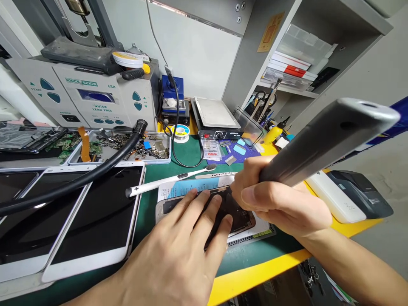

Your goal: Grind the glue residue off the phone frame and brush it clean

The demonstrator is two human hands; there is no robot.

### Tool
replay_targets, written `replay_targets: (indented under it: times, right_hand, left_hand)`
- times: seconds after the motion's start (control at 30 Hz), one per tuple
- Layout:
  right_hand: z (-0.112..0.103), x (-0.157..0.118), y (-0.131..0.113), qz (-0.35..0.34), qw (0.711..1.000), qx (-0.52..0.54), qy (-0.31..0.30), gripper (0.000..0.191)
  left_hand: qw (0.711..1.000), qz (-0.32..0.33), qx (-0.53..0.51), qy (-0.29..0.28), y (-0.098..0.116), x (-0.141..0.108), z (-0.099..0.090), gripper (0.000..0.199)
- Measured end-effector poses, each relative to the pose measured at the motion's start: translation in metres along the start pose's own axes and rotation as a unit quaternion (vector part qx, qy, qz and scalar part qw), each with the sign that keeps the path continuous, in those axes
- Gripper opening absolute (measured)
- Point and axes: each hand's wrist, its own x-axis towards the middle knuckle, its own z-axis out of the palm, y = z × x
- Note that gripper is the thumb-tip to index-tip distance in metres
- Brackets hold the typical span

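My left hand lies on a dark phone part with a rose-gold edge, its fingers stretched out and apart across the surface. Under that part are printed paper and a perforated metal plate. My right hand is wrapped round a thick, dark-grey tool handle that rises to the upper right. Its lower end reaches the far side of the phone part, where my fingers hide the tip. Just beyond my left fingers rests a white toothbrush-like brush.
White-framed phones lie at left, crossed by a black hose from the hot-air station. Behind are a parts tray, a solder spool and a heating plate. A white device stands at right.
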Motion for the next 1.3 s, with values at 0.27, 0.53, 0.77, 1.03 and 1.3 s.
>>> replay_targets:
  times: [0.27,0.53,0.77,1.03,1.3]
  right_hand:
    - [0.002,-0.003,0.0,-0.002,1.0,0.003,0.008,0.024]
    - [0.001,-0.002,0.001,-0.008,1.0,0.004,0.005,0.026]
    - [0.0,-0.001,0.003,-0.022,1.0,0.014,0.007,0.022]
    - [0.001,-0.001,0.005,-0.017,0.999,0.028,-0.001,0.023]
    - [-0.026,0.025,0.004,-0.065,0.952,0.29,0.069,0.029]
  left_hand:
    - [1.0,-0.002,0.001,-0.012,-0.001,0.0,-0.002,0.045]
    - [1.0,-0.002,0.012,0.009,-0.002,0.014,-0.001,0.044]
    - [1.0,-0.011,0.017,0.0,0.001,0.008,-0.004,0.038]
    - [1.0,-0.009,0.012,-0.019,0.0,0.0,0.0,0.039]
    - [0.999,-0.033,-0.012,-0.007,0.002,-0.002,-0.007,0.035]
